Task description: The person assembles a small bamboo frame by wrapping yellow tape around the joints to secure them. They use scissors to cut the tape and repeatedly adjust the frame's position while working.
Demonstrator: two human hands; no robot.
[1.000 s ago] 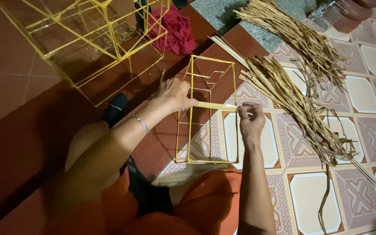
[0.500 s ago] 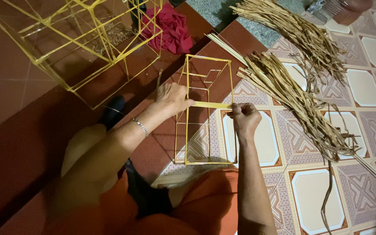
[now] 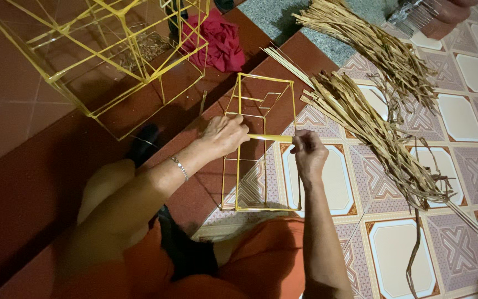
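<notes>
Left hand [image 3: 223, 134] and right hand [image 3: 307, 155] each pinch one end of a flat yellow bamboo strip [image 3: 269, 137], both grips closed on it, held across a small yellow box-shaped stick frame [image 3: 261, 144] standing on the patterned tile floor [image 3: 460, 116]. Pile of dry tan straw strips [image 3: 383, 133] just right; larger yellow frame [image 3: 112, 50] upper left.

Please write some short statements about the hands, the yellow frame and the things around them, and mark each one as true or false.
1. Both hands, left hand and right hand, hold a yellow strip. True.
2. The strip lies across the small yellow frame. True.
3. The red cloth covers the small frame. False: it lies apart, beyond it.
4. The dried fibre bundle lies to the person's left. False: to the right.
5. The left wrist bears a bracelet. True.
</notes>
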